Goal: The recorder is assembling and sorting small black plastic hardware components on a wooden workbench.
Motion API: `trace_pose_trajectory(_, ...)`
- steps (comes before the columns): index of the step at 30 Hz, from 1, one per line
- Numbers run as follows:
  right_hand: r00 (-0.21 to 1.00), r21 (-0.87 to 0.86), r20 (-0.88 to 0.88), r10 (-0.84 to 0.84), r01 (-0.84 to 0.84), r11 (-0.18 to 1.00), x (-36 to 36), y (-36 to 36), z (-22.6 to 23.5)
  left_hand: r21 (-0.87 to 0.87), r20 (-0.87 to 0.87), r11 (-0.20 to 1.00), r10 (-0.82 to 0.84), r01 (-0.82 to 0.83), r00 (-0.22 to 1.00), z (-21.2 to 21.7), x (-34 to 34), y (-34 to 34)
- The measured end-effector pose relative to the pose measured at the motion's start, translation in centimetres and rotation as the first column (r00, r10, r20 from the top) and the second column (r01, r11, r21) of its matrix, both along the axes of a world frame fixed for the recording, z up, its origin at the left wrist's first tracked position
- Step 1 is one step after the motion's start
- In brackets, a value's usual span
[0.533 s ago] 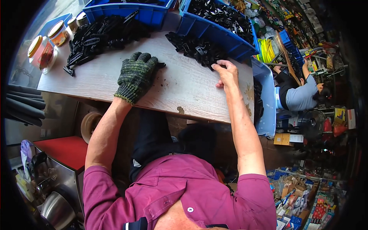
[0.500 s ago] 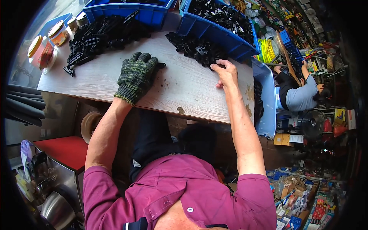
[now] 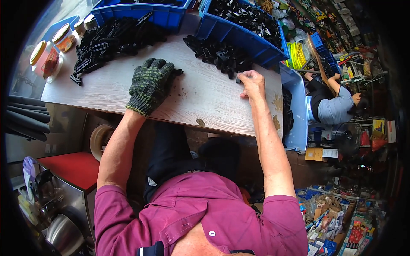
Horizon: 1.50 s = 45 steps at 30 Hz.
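Observation:
My left hand [image 3: 150, 84], in a dark green and black knit glove, rests palm down on the whitish wood-grain table [image 3: 205, 100]. Its fingers are curled round a black plastic part [image 3: 179, 72], of which only an end sticks out on the right. My bare right hand [image 3: 253, 85] pinches a small black plastic piece [image 3: 238, 79] between thumb and fingertips. Just beyond that hand is a heap of small black clip-like pieces [image 3: 220, 55]. Past my left hand, on the far left, lies a pile of long, slotted black plastic strips [image 3: 106, 45].
Two blue crates, one [image 3: 141, 16] at the back and one [image 3: 243, 36] full of black pieces, border the table. Lidded jars [image 3: 45, 57] stand at the left edge. A light-blue bin [image 3: 299, 115] is on the right. Farther right, a co-worker [image 3: 333, 104] sits near cluttered shelves.
My right hand has drawn back slightly from the heap of small pieces, and a small black piece now shows in its fingertips. My left hand stays almost in place.

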State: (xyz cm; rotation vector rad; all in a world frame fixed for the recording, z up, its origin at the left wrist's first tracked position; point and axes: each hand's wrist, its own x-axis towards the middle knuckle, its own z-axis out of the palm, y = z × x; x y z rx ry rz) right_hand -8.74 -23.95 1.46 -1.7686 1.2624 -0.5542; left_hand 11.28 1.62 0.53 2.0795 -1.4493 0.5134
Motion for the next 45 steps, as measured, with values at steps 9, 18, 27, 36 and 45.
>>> trace_pose_trajectory(9,0.998,-0.063,0.0,-0.066,0.066,0.996,-0.1,0.9,0.2,-0.063,-0.016,0.998,-0.006,0.005,1.0,-0.3,0.3,0.2)
trace_pose_trajectory(18,0.996,-0.085,-0.058,-0.067,0.062,0.994,-0.3,1.2,0.3,-0.198,-0.031,0.98,-0.012,0.005,0.999,-0.4,0.0,0.6)
trace_pose_trajectory(27,0.892,0.354,0.273,0.359,-0.44,0.825,-1.3,8.9,1.6,-0.193,-0.353,0.941,-0.332,0.279,0.874,0.0,-7.3,-2.0)
trace_pose_trajectory(36,0.768,0.211,0.416,0.486,-0.602,0.77,-2.1,9.9,0.8,-0.087,-0.337,0.914,-0.402,0.397,0.851,0.6,-7.1,-1.6)
trace_pose_trajectory(45,0.825,0.182,0.424,0.375,-0.483,0.856,-1.3,12.1,0.5,-0.197,-0.327,0.909,-0.414,0.368,0.849,0.3,-7.4,-1.3)
